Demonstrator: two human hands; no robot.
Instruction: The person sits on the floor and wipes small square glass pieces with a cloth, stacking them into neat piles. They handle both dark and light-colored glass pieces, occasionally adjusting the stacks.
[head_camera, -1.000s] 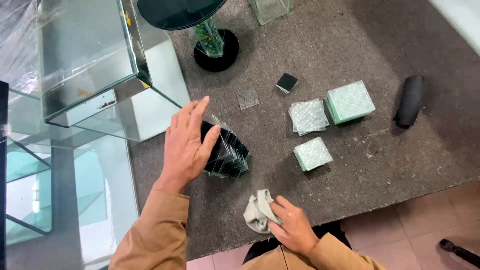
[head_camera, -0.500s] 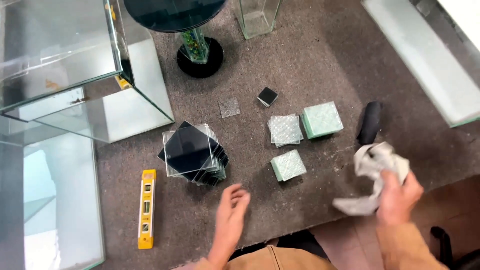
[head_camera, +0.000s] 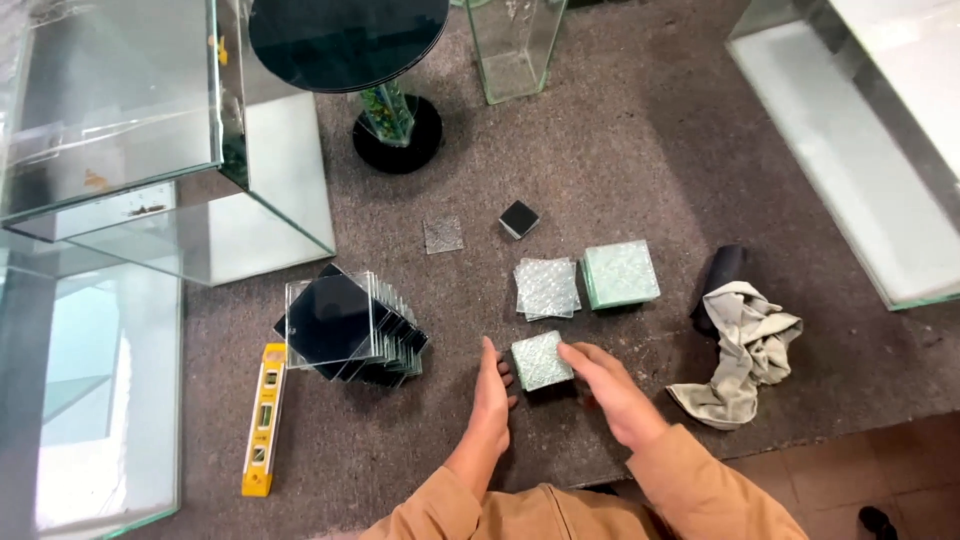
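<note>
A small stack of square textured glass tiles (head_camera: 541, 359) lies on the grey carpeted surface (head_camera: 620, 150). My left hand (head_camera: 492, 393) rests flat against the stack's left side, fingers together and pointing away from me. My right hand (head_camera: 606, 385) touches its right side with the fingertips. Neither hand has lifted the stack. Two more tile stacks lie just beyond, one of clear tiles (head_camera: 547, 288) and a thicker greenish one (head_camera: 620, 273). A grey cloth (head_camera: 744, 352) lies crumpled to the right, apart from my hands.
A fanned pile of dark glass squares (head_camera: 345, 331) sits to the left, beside a yellow spirit level (head_camera: 261, 418). A single tile (head_camera: 443, 235), a small black block (head_camera: 519, 219), a black cylinder (head_camera: 720, 280), glass tanks (head_camera: 150, 150), a tall glass vase (head_camera: 515, 50) and a round black stand (head_camera: 395, 120) surround them.
My right hand has let go of the grey cloth, which now lies on the surface. Both hands have moved in to the small tile stack.
</note>
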